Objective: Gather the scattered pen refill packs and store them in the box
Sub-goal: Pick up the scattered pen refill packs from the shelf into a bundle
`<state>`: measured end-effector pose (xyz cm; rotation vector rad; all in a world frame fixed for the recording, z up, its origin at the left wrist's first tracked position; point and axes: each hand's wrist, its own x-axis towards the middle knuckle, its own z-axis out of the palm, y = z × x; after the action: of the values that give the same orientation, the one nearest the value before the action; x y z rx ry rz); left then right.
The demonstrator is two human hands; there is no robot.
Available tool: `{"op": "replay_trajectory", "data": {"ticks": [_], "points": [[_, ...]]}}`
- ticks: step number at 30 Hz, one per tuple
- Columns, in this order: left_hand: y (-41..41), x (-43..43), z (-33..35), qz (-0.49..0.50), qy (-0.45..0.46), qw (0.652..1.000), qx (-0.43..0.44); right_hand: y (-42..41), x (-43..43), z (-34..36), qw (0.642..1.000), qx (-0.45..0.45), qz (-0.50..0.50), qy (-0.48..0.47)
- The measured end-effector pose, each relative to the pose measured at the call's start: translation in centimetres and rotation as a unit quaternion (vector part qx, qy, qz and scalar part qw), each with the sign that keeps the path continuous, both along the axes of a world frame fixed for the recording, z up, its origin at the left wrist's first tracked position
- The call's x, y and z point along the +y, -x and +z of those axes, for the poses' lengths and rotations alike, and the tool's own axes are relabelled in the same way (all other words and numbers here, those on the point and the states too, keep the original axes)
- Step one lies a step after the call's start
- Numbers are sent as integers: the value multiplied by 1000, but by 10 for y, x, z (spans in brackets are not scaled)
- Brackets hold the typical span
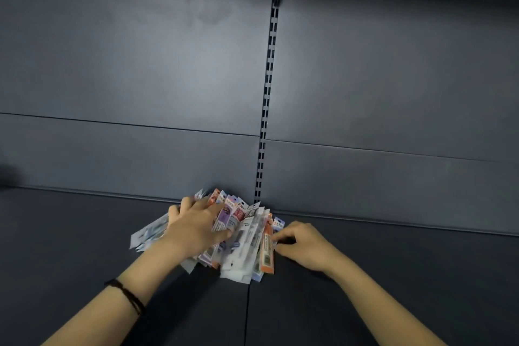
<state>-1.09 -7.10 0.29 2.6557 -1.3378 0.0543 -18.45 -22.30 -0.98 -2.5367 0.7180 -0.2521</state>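
Fingers of my left hand (196, 229) are bent over the pile of pen refill packs (241, 236), and they grip it from on top. My thumb lies across the packs on the side near me. My right hand (304, 247) is just beside the pile, on its right. Its fingers are bent too, and the tips pinch the edge of the orange pack (266, 250), the last 1 on that side.

So the pile sits between my 2 hands. My left hand is the nearer 1, as it is already on the pile. The right hand only touches the side.

The packs are long and thin. They lie with their long way going from me to the back wall (140, 64), spread out a bit like a fan. Some on the left stick out past my left hand and look blurry. The far ends are close to the wall, by the post with the little slots (265, 121).

The packs look flat and shiny, with clear fronts. I see purple, white, red and orange ones. They may slip over each other if I lift them.

All of them lie on the dark shelf (84, 233). I cannot see the box. I think I must squeeze the pile into 1 bunch before I lift it.
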Motion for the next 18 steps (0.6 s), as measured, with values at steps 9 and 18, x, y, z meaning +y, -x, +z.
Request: {"op": "replay_trajectory", "data": {"ticks": [9, 18], "points": [[-54, 24, 7, 85, 69, 993, 37, -20, 13, -3, 992, -63, -64, -86], [-65, 38, -6, 13, 102, 978, 183, -45, 33, -2, 982, -90, -94, -133]]}}
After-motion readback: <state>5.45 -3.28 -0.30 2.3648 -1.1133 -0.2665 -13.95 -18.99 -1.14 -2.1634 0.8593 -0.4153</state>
